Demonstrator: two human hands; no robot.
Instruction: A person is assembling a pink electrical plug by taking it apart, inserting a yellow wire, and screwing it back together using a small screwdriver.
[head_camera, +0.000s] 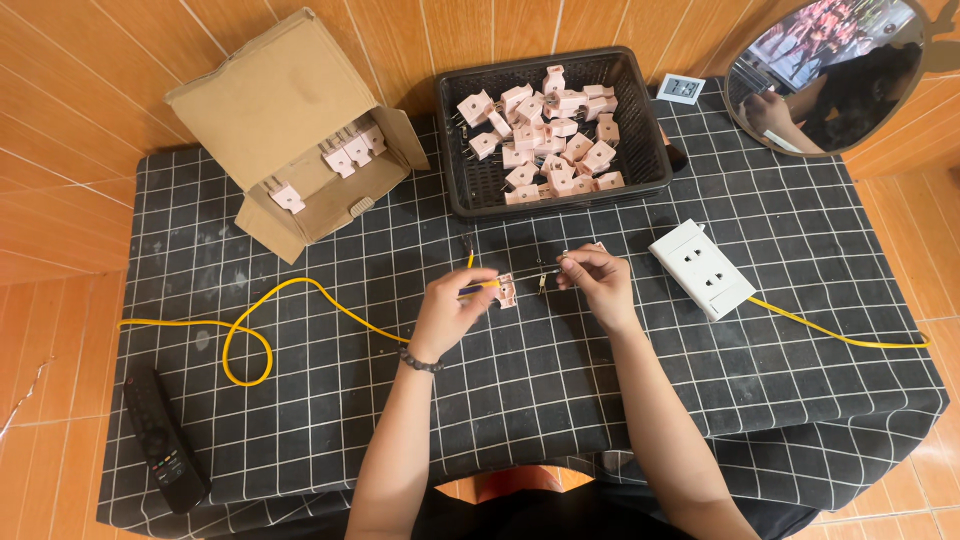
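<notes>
The left hand holds a small pink plug over the middle of the tabletop. Its fingers are pressed together around the plug and the end of a yellow wire. The wire runs away to the left and makes a loop on the black checked cloth.

The right hand is just beside the plug, a little to the right. Its fingers are pinching a small metal piece, too tiny to make out well. The two hands are close together but do not touch.

Behind the hands sits a black basket full of more pink plugs. To the left of it lies an open cardboard box with a few pink plugs inside. To the right of the hands lies a white socket block with its own yellow cord going off to the right. A black remote lies near the left front corner. A round mirror leans at the back right, and a small white square gadget sits near it.
</notes>
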